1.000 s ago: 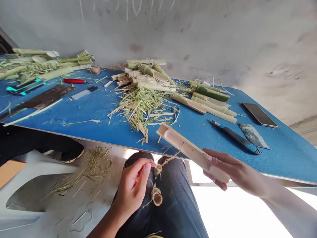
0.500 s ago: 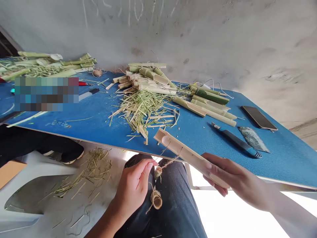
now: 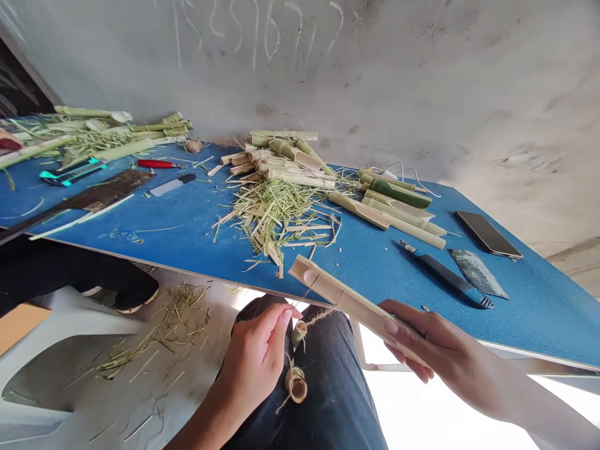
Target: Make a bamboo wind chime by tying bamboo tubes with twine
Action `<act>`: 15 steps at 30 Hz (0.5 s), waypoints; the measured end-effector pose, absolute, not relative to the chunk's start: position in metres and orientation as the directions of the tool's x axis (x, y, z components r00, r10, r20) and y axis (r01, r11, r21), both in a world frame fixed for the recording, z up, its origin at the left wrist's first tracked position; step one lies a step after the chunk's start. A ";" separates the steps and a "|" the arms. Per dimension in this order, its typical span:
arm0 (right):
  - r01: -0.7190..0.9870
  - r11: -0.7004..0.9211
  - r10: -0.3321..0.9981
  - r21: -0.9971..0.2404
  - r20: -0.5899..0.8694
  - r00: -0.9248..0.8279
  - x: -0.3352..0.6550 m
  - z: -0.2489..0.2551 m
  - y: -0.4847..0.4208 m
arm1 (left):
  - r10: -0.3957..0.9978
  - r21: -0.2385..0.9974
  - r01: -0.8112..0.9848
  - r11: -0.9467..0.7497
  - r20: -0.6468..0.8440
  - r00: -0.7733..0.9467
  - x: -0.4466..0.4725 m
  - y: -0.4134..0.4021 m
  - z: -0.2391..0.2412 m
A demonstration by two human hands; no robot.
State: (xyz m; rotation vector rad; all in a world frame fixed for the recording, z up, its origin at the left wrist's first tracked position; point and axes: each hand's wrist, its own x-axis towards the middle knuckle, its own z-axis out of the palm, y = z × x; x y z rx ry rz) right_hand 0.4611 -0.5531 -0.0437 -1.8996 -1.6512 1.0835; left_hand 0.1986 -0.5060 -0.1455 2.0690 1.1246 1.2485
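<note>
My right hand [image 3: 435,359] is closed around the lower end of a split bamboo piece [image 3: 349,299], tilted above my lap with its far end over the table edge. Two small holes show in the piece. A thin dark thread [image 3: 307,291] runs from one hole to my left hand [image 3: 257,356], whose thumb and forefinger are pinched on it. From the other hole, rough twine [image 3: 323,314] leads down to a short bamboo tube [image 3: 299,334]. A second short bamboo tube [image 3: 296,384], tied with twine, hangs below between my knees.
On the blue table [image 3: 375,275] lie a heap of bamboo shavings [image 3: 281,203], split bamboo pieces [image 3: 403,215], a utility knife [image 3: 445,275], a phone [image 3: 487,233] and, to the left, a cleaver [image 3: 112,190] and a red-handled tool [image 3: 157,164]. Another person's dark-clothed leg [image 3: 70,269] is at left.
My view has shifted slightly, so the tabletop things sit a little differently. Both hands keep their holds; the bamboo piece and thread have barely moved.
</note>
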 end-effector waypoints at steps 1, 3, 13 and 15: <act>0.650 -0.214 0.961 -0.729 -0.277 0.006 0.460 -0.043 -0.554 | 0.826 0.724 0.398 -0.564 0.502 0.256 0.199 -0.506 -0.143; 0.644 -0.195 0.968 -0.740 -0.251 0.005 0.459 -0.044 -0.555 | 0.807 0.711 0.381 -0.591 0.527 0.267 0.201 -0.505 -0.139; 0.821 0.278 0.960 -0.499 0.168 -0.223 0.468 -0.057 -0.555 | 0.758 0.579 0.542 -0.609 0.626 0.184 0.216 -0.494 -0.139; 0.844 0.371 0.922 -0.387 0.262 -0.285 0.463 -0.054 -0.557 | 0.726 0.523 0.578 -0.627 0.661 0.190 0.220 -0.491 -0.142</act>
